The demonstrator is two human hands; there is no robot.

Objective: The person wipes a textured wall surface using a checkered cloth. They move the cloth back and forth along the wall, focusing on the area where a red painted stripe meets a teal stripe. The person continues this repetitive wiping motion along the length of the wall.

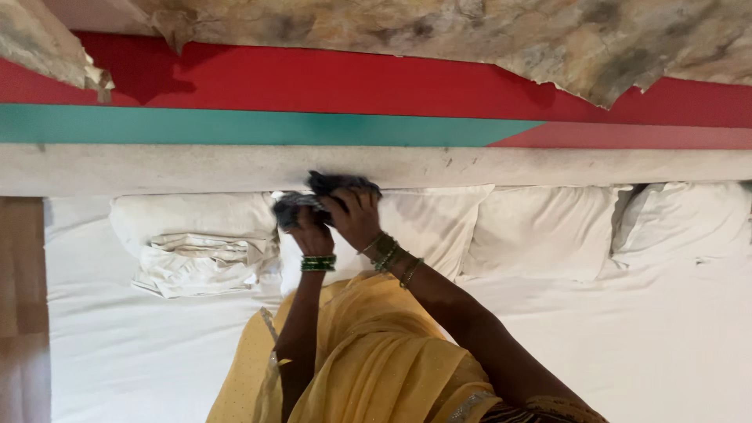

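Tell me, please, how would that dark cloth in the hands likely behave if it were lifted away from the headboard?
The dark cloth looks crumpled and bunched under the left hand and right hand, so it is probably floppy and would droop. It seems light for its size. Being soft fabric, it should neither roll nor break.

A bed [666,345] covered in a white sheet carries a row of white pillows [540,227] set side by side along its head, with a folded, crumpled white cloth [200,262] lying against the leftmost pillow.
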